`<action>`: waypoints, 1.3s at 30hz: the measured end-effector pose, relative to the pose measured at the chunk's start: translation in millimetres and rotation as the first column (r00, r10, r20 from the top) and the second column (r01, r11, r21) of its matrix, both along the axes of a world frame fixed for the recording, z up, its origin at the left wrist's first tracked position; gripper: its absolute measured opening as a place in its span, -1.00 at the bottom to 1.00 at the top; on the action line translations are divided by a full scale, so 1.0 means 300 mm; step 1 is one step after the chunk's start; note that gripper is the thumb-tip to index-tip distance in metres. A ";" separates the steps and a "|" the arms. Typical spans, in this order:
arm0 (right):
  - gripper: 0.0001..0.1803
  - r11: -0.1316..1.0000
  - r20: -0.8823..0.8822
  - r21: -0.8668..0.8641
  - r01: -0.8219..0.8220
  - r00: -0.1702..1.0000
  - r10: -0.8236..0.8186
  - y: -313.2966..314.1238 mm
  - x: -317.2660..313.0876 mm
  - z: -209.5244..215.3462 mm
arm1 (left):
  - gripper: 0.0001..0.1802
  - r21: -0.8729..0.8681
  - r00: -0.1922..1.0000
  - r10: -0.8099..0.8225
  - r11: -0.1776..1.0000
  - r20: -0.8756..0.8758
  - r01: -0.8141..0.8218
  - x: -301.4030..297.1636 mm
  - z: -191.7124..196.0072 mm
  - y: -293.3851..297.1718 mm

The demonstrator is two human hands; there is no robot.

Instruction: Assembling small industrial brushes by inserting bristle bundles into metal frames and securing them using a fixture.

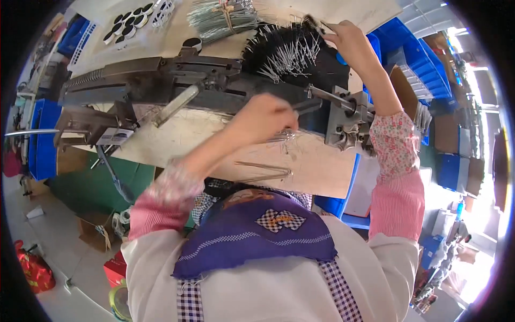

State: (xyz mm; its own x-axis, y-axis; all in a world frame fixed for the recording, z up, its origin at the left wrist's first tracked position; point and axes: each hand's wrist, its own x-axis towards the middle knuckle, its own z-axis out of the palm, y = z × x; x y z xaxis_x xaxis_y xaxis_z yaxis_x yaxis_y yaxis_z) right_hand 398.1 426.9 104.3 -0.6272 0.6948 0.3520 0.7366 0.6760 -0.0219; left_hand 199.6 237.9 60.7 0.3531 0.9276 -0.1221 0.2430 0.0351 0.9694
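Note:
At the far right of the bench, my right hand (348, 43) pinches a small twisted-wire brush (311, 24) with dark bristles. It hovers at the edge of a pile of brushes (292, 53) with black bristles and bright wire stems. My left hand (263, 116) is closed, fingers curled, just in front of the dark metal bench machine (198, 75). What its fingers hold is hidden. Several thin wires (281, 137) lie just below those fingers. Closer to me, bent wire pieces (263, 172) rest on the wooden bench top (316, 172).
A tied bundle of wires (222, 20) lies at the back, beside round black-and-white pieces (129, 22). The machine's lever (179, 103) sticks out toward me, and a metal clamp block (346, 121) stands at its right end. Blue bins (413, 59) are stacked at right.

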 end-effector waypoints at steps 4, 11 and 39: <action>-0.94 0.827 -0.217 -0.110 -0.552 0.825 0.522 -0.200 -0.006 0.044 | -0.71 -0.075 0.999 0.043 0.996 0.014 -0.041 -0.023 -0.055 0.112; -0.84 0.825 -0.287 0.001 -0.565 0.790 0.542 -0.322 -0.186 -0.054 | -0.95 0.863 0.567 0.656 0.437 -0.499 0.254 -0.135 0.084 0.027; -0.32 0.945 -0.014 -0.325 -0.022 1.000 0.019 -0.643 -0.108 -0.203 | -0.55 -0.322 0.411 0.897 0.442 0.163 -0.837 -0.492 -0.293 -0.413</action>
State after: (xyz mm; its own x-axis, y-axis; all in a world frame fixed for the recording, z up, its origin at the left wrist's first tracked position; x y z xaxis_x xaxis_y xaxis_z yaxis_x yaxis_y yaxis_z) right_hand 365.6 234.0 43.5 -0.6400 0.7596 0.1158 0.7210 0.6458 -0.2510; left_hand 51.9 113.9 -27.2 -0.5875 0.7273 -0.3550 -0.2794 0.2294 0.9324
